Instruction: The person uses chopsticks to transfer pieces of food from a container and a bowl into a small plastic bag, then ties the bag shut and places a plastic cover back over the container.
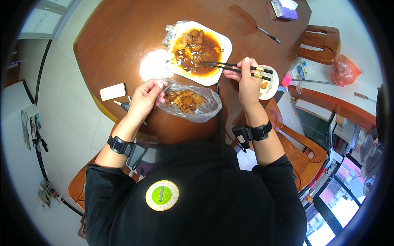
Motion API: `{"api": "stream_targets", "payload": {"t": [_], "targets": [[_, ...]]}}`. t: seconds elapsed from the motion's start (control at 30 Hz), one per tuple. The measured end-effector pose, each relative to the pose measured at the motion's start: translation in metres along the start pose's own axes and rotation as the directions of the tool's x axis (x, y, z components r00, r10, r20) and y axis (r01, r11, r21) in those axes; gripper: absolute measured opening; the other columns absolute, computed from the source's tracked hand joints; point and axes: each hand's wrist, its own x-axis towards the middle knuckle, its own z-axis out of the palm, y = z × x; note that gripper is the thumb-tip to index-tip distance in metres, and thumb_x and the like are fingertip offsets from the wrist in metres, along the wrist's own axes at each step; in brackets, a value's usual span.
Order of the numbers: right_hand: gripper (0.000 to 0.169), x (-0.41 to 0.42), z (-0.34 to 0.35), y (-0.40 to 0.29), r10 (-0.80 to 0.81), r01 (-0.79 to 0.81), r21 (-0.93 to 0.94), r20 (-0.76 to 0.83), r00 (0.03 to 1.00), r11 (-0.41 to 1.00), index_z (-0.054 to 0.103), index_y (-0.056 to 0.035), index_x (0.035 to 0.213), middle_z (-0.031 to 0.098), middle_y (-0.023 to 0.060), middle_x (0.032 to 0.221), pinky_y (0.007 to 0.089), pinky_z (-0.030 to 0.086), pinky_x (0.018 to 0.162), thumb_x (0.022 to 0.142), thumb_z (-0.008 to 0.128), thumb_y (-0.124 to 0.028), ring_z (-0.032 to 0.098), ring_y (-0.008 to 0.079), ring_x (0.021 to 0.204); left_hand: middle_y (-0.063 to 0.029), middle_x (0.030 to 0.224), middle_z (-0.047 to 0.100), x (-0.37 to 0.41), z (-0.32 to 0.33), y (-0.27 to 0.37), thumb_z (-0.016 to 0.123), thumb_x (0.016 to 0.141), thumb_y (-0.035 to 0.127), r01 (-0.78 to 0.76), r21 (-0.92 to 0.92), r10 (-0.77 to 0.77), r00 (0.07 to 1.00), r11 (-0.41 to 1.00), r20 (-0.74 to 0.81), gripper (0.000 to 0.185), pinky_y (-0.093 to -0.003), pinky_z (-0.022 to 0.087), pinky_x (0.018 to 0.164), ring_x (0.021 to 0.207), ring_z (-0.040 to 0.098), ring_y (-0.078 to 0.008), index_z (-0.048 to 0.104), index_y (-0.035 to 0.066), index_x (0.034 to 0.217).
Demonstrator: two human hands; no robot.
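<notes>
My right hand (250,81) grips a pair of black chopsticks (226,67) with gold bands. Their tips reach into brown sauce and chunks of stewed food (197,50) in a white square dish (227,46). Between the fingertips of my left hand (148,93) is the rim of a clear plastic bag (209,104). Several brown food pieces (186,101) lie inside that bag, just below the dish. Partly behind my right hand stands a white round bowl (272,83) with a little food in it.
Left on the wooden table (123,40) are a white rectangular object (113,92) and a dark key (123,105). A pen (268,34) and a purple tissue pack (284,9) lie at upper right. Wooden chairs (320,44) stand around the table; a red plastic bag (345,70) is farther right.
</notes>
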Motion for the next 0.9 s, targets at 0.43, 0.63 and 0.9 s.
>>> {"api": "stream_targets", "payload": {"t": [0.43, 0.63, 0.9], "targets": [[0.029, -0.001, 0.004, 0.026, -0.003, 0.004, 0.06, -0.025, 1.0, 0.998, 0.04, -0.0023, 0.082, 0.056, 0.0136, 0.07, 0.0281, 0.054, 0.051, 0.095, 0.039, -0.028, 0.063, 0.0209, 0.058, 0.0024, 0.068, 0.055, -0.004, 0.003, -0.002, 0.047, 0.092, 0.019, -0.023, 0.032, 0.023, 1.0, 0.999, 0.003, 0.021, -0.0166, 0.039, 0.05, 0.058, 0.052, -0.0043, 0.059, 0.003, 0.095], [0.034, 0.001, -0.013, 0.03, 0.191, -0.139, 0.279, -0.167, 0.967, 0.95, 0.039, -0.0034, 0.084, 0.057, 0.017, 0.069, 0.0332, 0.055, 0.05, 0.094, 0.04, -0.036, 0.063, 0.0256, 0.058, 0.0025, 0.068, 0.055, -0.005, 0.003, -0.003, 0.047, 0.092, 0.019, -0.021, 0.037, 0.021, 1.0, 0.999, -0.005, 0.02, -0.0166, 0.039, 0.05, 0.058, 0.052, -0.0044, 0.059, 0.003, 0.095], [0.032, -0.033, -0.024, -0.003, 0.235, -0.245, 0.359, 0.071, 0.969, 0.901, 0.044, -0.0062, 0.082, 0.059, 0.0128, 0.069, 0.0342, 0.055, 0.053, 0.094, 0.037, -0.035, 0.063, 0.024, 0.059, 0.0022, 0.068, 0.056, -0.005, 0.003, -0.003, 0.047, 0.092, 0.02, -0.019, 0.026, 0.019, 1.0, 0.999, -0.004, 0.021, -0.0167, 0.039, 0.05, 0.058, 0.052, -0.0042, 0.06, 0.003, 0.095]]}}
